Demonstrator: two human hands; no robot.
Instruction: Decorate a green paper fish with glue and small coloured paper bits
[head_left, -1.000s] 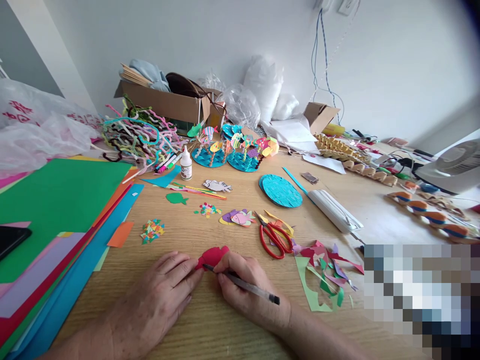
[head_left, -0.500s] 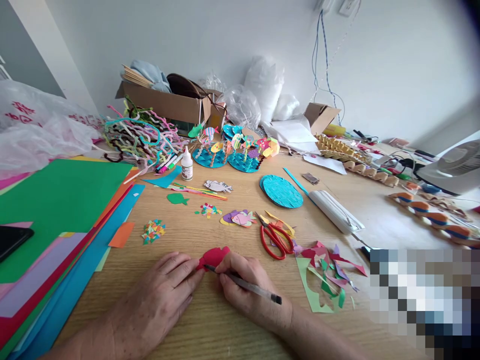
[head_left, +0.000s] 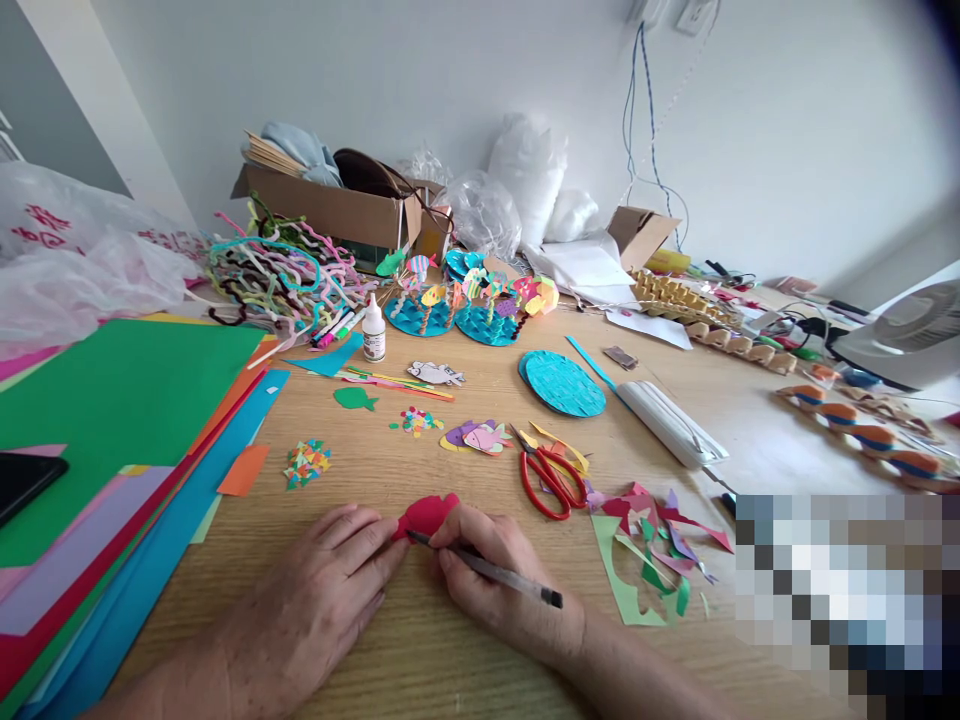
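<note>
A red paper cutout shaped like a fish [head_left: 429,513] lies flat on the wooden table between my hands. My left hand [head_left: 330,570] rests flat, fingers stretched out, its fingertips on the left end of the cutout. In my right hand [head_left: 499,570] is a pen [head_left: 499,572] with a clear barrel and dark cap end. Its tip touches the lower edge of the cutout near my left fingertips. Beyond lie purple and pink paper fish [head_left: 487,437], a green paper fish [head_left: 355,398] and red-handled scissors [head_left: 551,485]. Any mark under the pen tip is too small to make out.
Coloured paper sheets [head_left: 135,400] are stacked at left, with a phone [head_left: 26,485]. Small paper bits [head_left: 307,462], a glue bottle [head_left: 373,330], blue discs [head_left: 566,383] and a white device [head_left: 671,422] stand farther off. Paper scraps [head_left: 652,540] lie right; pipe cleaners [head_left: 285,270] are heaped behind.
</note>
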